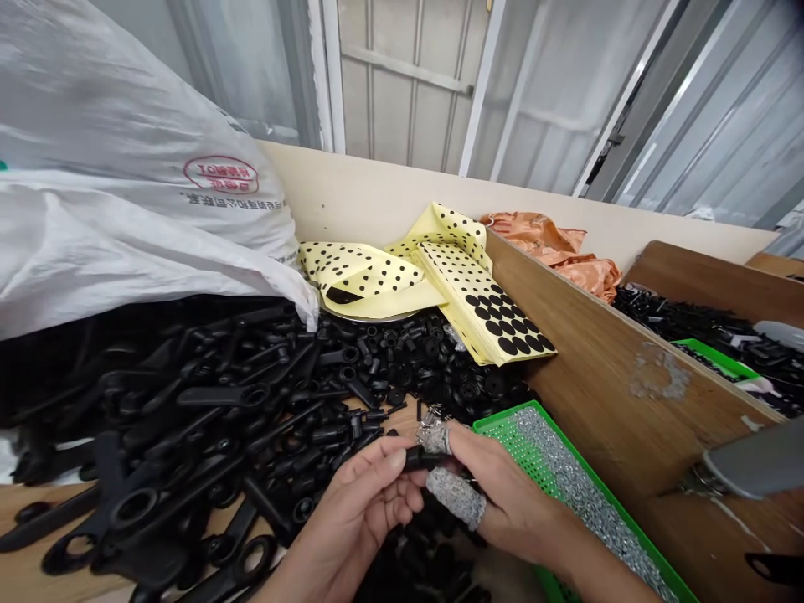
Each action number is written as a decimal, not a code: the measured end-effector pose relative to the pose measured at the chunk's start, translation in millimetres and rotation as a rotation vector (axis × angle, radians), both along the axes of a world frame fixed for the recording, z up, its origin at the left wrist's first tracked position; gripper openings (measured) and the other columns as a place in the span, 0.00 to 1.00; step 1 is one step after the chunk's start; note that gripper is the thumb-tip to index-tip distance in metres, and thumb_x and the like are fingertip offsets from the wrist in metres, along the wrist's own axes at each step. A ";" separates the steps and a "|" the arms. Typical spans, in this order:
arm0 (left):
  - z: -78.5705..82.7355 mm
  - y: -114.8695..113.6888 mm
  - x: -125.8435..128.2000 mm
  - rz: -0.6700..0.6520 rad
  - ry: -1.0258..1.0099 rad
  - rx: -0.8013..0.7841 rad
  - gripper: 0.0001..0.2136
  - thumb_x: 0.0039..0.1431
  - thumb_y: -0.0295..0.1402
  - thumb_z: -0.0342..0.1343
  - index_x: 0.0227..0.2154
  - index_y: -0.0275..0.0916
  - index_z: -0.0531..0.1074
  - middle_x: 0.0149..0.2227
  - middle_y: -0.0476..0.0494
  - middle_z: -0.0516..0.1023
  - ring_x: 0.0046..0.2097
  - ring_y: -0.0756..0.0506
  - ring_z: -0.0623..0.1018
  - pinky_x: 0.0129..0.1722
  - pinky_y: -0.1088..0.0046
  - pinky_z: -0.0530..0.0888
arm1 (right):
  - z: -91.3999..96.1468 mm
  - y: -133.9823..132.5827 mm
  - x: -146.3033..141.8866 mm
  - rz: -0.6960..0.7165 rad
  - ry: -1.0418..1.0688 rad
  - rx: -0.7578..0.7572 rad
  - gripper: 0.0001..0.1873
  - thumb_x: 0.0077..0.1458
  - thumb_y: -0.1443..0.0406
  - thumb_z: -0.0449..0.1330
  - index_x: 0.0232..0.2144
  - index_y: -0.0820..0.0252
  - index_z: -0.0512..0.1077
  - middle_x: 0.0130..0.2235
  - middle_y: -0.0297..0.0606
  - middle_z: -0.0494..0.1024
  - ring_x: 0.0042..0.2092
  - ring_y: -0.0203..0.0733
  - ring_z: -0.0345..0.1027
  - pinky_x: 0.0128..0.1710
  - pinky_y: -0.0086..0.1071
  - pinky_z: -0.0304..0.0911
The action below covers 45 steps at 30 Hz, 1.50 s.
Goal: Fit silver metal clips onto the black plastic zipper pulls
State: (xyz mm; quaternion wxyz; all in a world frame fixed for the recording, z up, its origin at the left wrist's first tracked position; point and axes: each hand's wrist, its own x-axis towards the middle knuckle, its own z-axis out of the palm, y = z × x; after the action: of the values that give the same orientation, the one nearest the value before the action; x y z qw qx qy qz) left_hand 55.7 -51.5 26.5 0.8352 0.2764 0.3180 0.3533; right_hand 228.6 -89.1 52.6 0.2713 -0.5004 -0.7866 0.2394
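My left hand [368, 507] and my right hand [496, 494] meet low in the middle of the view, both pinching one small black plastic part [420, 457] between their fingertips. Grey mesh finger guards [457, 496] cover the right thumb and forefinger. Just under and left of the hands lies a big heap of black plastic handles and small round pieces [207, 419]. A green perforated tray [502, 425] with small silvery metal bits sits right beside my right hand.
A large white sack [113, 193] lies over the heap at left. Yellow sheets with black round stickers [483, 306] rest behind. A brown wooden divider [603, 360] runs along the right, with more black parts and another green tray [716, 356] beyond. Orange cloth [553, 247] lies at the back.
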 end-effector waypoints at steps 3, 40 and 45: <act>-2.6 -0.2 -0.2 -0.007 0.030 -0.010 0.08 0.49 0.32 0.61 0.32 0.34 0.72 0.26 0.42 0.78 0.25 0.53 0.73 0.25 0.81 0.68 | 0.2 -2.2 -0.3 0.002 -0.052 0.009 0.06 0.53 0.73 0.48 0.31 0.58 0.61 0.34 0.36 0.66 0.35 0.39 0.61 0.35 0.30 0.58; 2.1 -23.9 -1.8 0.036 0.297 0.165 0.14 0.42 0.40 0.63 0.30 0.35 0.75 0.19 0.49 0.73 0.20 0.54 0.65 0.20 0.80 0.61 | -29.9 -20.9 -11.1 0.000 -0.288 0.314 0.09 0.41 0.72 0.48 0.29 0.61 0.61 0.31 0.44 0.66 0.33 0.46 0.58 0.31 0.37 0.58; -5.2 -23.4 -4.3 0.038 0.345 0.237 0.15 0.42 0.41 0.63 0.30 0.35 0.75 0.19 0.49 0.73 0.20 0.53 0.65 0.21 0.80 0.61 | -20.4 -22.7 -15.5 0.003 -0.121 0.101 0.05 0.50 0.70 0.46 0.28 0.60 0.60 0.29 0.38 0.66 0.30 0.40 0.59 0.29 0.32 0.57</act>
State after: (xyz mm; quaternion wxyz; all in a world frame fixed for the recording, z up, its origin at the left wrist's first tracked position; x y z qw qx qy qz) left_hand 51.3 -74.9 21.3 0.7233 0.4231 0.4174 0.3515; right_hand 213.1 -111.9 32.2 0.2477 -0.4983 -0.8135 0.1690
